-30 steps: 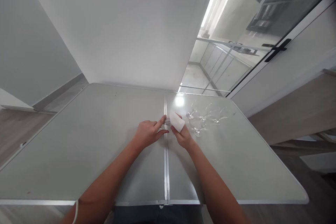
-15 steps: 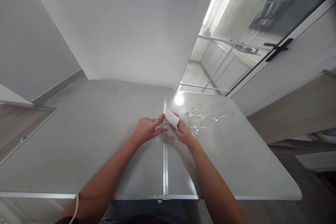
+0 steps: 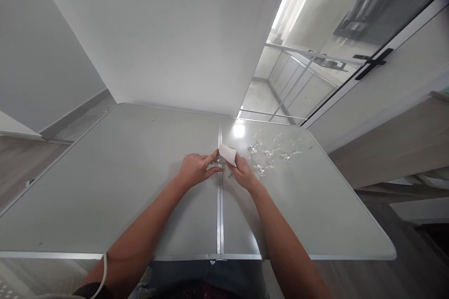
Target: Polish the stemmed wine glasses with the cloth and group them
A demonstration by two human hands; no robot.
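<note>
Over the table's centre seam, my left hand (image 3: 195,169) grips a small clear glass (image 3: 220,162) by its fingertips. My right hand (image 3: 243,174) holds a folded white cloth (image 3: 228,154) pressed against the top of that glass. Both hands meet just above the grey folding table (image 3: 115,187). To the right of my right hand stand several clear stemmed glasses (image 3: 270,154) in a loose cluster.
A metal seam (image 3: 219,215) runs down the table's middle. A white wall stands behind the table's far edge. A glass door with a black handle (image 3: 372,64) is at the right, and wooden flooring shows on both sides. A white cord (image 3: 101,275) hangs by my left forearm.
The white cloth has shifted left and closed onto the glass in my left hand. Both hands have moved slightly up the frame as the view tilted.
</note>
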